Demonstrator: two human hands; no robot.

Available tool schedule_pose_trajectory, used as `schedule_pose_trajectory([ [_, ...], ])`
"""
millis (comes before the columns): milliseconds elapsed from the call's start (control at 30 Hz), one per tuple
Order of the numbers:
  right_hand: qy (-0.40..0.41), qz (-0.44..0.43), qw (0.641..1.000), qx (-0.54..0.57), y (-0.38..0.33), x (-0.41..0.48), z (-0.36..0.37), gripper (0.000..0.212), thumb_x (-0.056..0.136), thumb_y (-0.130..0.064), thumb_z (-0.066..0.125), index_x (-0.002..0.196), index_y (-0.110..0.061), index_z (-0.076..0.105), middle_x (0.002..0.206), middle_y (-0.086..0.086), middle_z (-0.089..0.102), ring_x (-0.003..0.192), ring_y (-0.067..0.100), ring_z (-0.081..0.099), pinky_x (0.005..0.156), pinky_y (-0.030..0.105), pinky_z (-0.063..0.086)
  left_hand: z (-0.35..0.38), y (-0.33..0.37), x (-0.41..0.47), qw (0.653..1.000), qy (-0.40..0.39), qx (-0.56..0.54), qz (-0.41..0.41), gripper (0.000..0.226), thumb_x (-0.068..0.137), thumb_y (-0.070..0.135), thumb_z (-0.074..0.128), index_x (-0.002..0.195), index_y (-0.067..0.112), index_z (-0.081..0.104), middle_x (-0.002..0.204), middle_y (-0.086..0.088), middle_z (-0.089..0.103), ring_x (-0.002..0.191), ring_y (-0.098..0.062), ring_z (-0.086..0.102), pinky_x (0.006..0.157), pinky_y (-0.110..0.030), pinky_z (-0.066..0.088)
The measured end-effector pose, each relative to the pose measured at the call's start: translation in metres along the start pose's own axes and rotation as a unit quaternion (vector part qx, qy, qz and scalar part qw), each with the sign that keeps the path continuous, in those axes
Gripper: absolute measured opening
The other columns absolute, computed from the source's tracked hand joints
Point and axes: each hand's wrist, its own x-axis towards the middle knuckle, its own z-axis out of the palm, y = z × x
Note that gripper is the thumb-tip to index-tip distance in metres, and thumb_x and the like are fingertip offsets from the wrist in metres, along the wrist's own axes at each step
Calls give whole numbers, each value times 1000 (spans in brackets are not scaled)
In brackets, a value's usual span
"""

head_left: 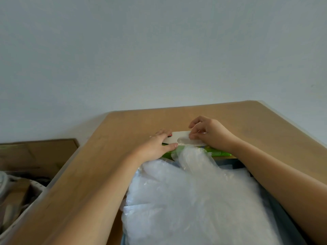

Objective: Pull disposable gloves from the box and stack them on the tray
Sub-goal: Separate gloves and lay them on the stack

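A flat white and green glove box (180, 137) lies on the wooden table, its oval opening facing up. My left hand (155, 145) lies flat over the box's left end, fingers straight, thumb along the front edge. My right hand (208, 133) pinches a clear plastic glove (185, 139) at the opening, fingers curled. In front of the box a heap of clear gloves (191, 197) covers a dark blue tray (231, 165), of which only edges show.
The wooden table (106, 165) meets a pale wall at the back. To the left, below table level, stand a cardboard box (35, 156) and a basket of clutter (16, 195).
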Motion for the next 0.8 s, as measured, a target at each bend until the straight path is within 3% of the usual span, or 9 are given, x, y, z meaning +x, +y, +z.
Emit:
schedule_pose_trajectory([
  [233,95,100,989,62,9,6,-6,21,91,-10,60,71,-12,65,83,1,64,63,16,58,57,13,44,1,1,-2,1000,6,3,11,66,93,53,48,151,28,26,154,9,26,141,-14,26,117,-39,23],
  [367,186,233,929,219,19,7,-10,23,100,-16,43,91,-7,61,88,16,67,66,21,62,64,33,55,1,1,-2,1000,7,-9,13,68,93,52,48,152,28,23,153,11,26,142,-14,24,117,-39,22],
  [433,170,251,916,263,16,7,-12,37,99,-34,45,112,-2,55,94,15,65,70,21,64,63,35,57,1,0,-2,1000,6,-10,12,68,94,51,48,152,29,21,155,13,24,143,-13,21,118,-38,20],
  [500,92,235,942,220,7,7,-18,76,78,-66,56,123,-5,48,101,7,63,82,18,65,69,33,57,2,1,-3,1000,8,-3,13,67,94,51,47,152,30,21,155,12,24,144,-15,19,118,-38,19],
  [533,45,218,961,166,3,6,-19,83,69,-68,64,126,-9,46,108,2,60,90,16,62,75,32,54,2,2,-3,1000,9,0,15,67,94,52,47,152,30,21,155,11,25,145,-16,20,118,-40,20],
  [600,-12,178,983,47,-2,4,-18,71,68,-49,80,123,-16,48,105,-6,54,95,14,54,77,24,43,2,1,-3,1000,6,1,10,67,95,51,46,152,29,21,155,10,26,145,-18,21,118,-40,20],
  [667,30,126,992,-3,-8,2,-17,27,74,-28,80,85,-15,59,73,-10,54,72,12,49,58,15,34,1,2,-3,1000,4,4,9,66,95,50,46,152,28,21,156,10,24,144,-18,22,118,-39,20],
  [733,90,89,989,74,-18,1,-20,25,80,-17,74,60,-11,60,53,-9,52,54,8,44,51,15,33,1,5,-5,1000,6,19,14,65,95,50,45,152,29,21,155,11,24,143,-16,24,117,-36,21],
  [800,119,65,960,244,-38,1,-32,13,83,-12,71,77,-1,71,65,2,64,60,10,55,64,23,45,-1,6,-5,999,-2,32,10,63,96,51,44,151,29,22,154,14,24,142,-14,25,115,-33,23],
])
